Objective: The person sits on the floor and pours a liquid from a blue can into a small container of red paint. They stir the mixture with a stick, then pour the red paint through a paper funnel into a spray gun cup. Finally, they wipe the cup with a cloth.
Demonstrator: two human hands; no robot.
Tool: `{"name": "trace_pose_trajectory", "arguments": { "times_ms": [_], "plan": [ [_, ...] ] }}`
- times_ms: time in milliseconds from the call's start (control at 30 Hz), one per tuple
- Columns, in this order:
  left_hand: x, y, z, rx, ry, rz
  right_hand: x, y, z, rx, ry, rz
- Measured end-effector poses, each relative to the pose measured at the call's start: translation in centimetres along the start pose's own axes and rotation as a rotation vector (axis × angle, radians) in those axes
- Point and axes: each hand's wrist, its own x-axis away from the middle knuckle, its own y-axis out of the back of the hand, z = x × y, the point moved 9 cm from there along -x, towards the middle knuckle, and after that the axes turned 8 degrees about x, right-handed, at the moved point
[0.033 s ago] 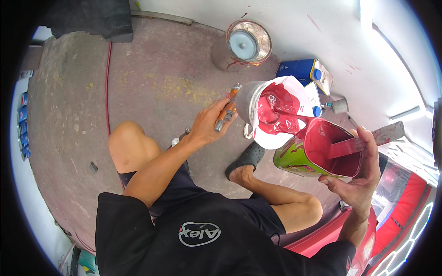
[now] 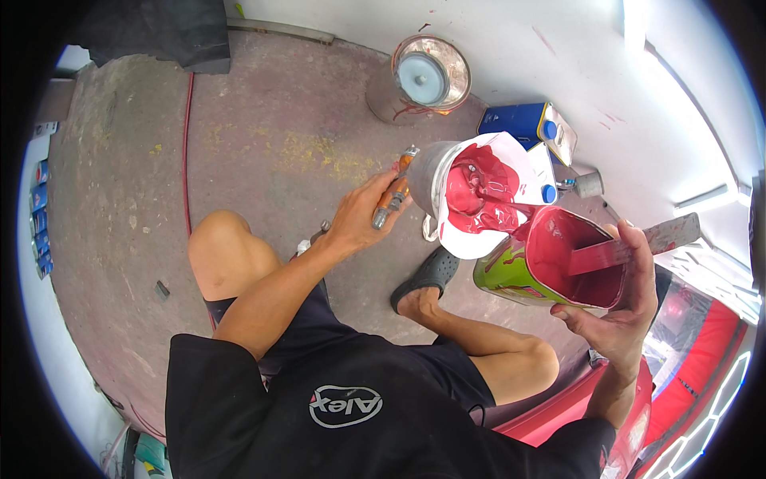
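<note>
The right hand (image 2: 618, 319) has its grip closed around a green paint can (image 2: 531, 267), tilted with its mouth toward the person's left, red paint running into a white paper strainer (image 2: 487, 199). A flat stir stick (image 2: 630, 247) lies across the can, pointing up and right. The left hand (image 2: 363, 215) grips a spray gun handle (image 2: 392, 198), its long axis running up and right, its metal cup under the strainer. Below is a stained concrete floor (image 2: 263, 144), with a round tin (image 2: 431, 76) and a blue can (image 2: 527, 124) by the white wall (image 2: 558, 48).
</note>
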Motion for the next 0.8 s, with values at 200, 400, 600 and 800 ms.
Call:
{"name": "trace_pose_trajectory", "arguments": {
  "times_ms": [200, 400, 600, 800],
  "plan": [
    [-0.2, 0.4, -0.9, -0.068, -0.003, 0.003, 1.1, -1.5, -0.6, -0.056, 0.058, -0.126],
    [0.2, 0.5, 0.3, 0.097, -0.043, -0.056, 1.3, -3.8, -1.4, -0.076, 0.130, -0.173],
    [0.0, 1.0, -0.1, 0.117, 0.018, -0.029, 2.7, -6.7, -3.6, -0.105, 0.153, -0.262],
    [0.1, 3.3, -1.7, 0.022, 0.014, -0.066, 2.5, -9.2, -7.7, -0.204, 0.025, -0.533]
  ]
}}
